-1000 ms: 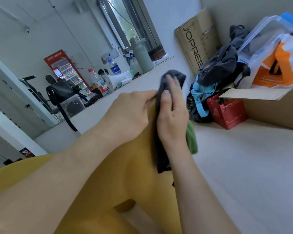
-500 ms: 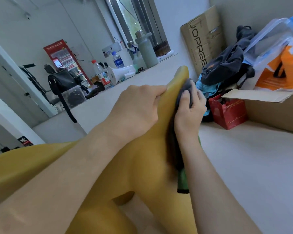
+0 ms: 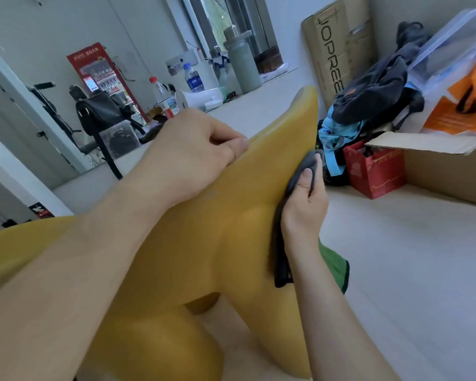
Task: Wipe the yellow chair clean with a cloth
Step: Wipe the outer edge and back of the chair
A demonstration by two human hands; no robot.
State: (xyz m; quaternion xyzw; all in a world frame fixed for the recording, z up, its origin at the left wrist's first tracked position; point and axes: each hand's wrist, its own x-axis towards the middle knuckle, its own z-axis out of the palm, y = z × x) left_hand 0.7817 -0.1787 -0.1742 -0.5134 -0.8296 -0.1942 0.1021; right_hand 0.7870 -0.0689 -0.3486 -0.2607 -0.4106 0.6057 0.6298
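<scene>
Right hand (image 3: 304,207) pinches dark grey cloth (image 3: 280,259) against the smooth yellow plastic chair (image 3: 231,229)'s right edge — left hand (image 3: 193,155) grips the opposite edge.

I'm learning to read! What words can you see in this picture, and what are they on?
"JOPREE": big dark letters running sideways on the tall cardboard box; further letters may be hidden.
Red gift bag: small pale print near the top, too blurred to read.
Red vending machine: top sign and stickers, too blurred to read.
Water bottle: label too small to read.
</scene>
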